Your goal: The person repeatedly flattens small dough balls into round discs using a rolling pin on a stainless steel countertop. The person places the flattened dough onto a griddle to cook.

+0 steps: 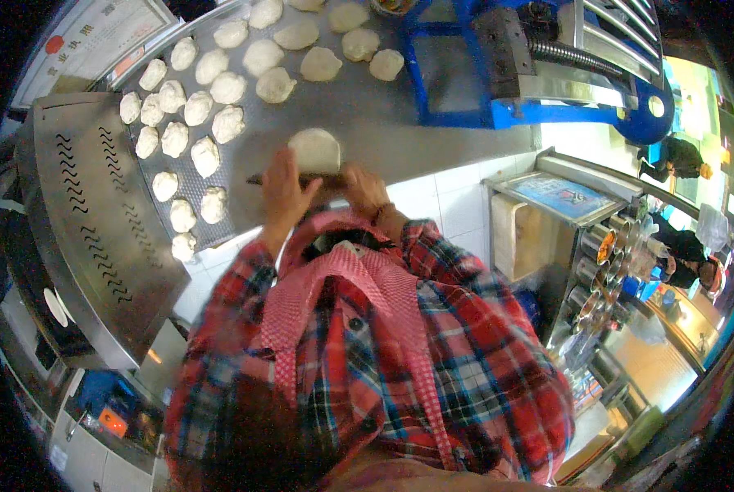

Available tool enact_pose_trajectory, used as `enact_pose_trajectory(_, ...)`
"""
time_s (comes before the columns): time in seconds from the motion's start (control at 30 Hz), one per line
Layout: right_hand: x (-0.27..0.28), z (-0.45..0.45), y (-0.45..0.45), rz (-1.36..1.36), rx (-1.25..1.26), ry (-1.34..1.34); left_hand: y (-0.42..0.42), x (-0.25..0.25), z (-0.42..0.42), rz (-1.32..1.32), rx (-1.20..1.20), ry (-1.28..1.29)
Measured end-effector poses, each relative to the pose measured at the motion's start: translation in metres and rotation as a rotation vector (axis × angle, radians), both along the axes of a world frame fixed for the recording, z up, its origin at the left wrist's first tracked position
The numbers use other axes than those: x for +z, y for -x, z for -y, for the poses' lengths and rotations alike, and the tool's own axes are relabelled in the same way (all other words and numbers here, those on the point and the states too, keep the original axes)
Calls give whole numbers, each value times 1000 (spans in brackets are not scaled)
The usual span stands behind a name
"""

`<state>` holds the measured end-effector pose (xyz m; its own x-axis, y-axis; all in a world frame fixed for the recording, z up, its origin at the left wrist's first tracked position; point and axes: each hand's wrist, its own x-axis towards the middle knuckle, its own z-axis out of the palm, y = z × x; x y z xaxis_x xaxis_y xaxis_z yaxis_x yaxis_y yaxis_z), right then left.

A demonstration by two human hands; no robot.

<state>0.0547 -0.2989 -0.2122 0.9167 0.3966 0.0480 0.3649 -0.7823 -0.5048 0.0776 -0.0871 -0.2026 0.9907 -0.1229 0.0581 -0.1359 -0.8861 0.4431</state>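
A flattened round of dough [315,151] lies on the metal worktop in front of me, its near edge beside a dark rod, seemingly a rolling pin [327,182]. My left hand [285,189] rests flat over the rod's left part, fingers straight and thumb spread apart. One dark tip of the rod pokes out left of that hand. Over the right part is my right hand [367,189], blurred, with its grip on the rod hidden. Several pressed dough pieces [274,85] sit beyond, and rougher dough lumps [206,156] cover the textured area to the left.
A blue-framed machine [465,117] with a threaded shaft stands at the back right. Left of the worktop [367,144] is a slotted steel cabinet [105,215]. Metal containers [595,246] hold food at the right. Farther right, people [680,163] are visible.
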Motion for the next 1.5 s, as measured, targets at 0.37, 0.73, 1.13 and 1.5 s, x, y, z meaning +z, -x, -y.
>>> enact_pose_trajectory(0.37,66,7,15,-164,277,-127,-31,27,-8,-890,193,749)
enact_pose_trajectory(0.73,-32,-15,-93,-354,-46,215,-66,7,-8,157,119,-227)
enact_pose_trajectory(1.13,20,-1,33,-203,41,-96,27,5,-11,-100,31,-24)
enact_pose_trajectory(1.5,67,2,28,-326,283,-100,-10,40,-10,-689,201,980)
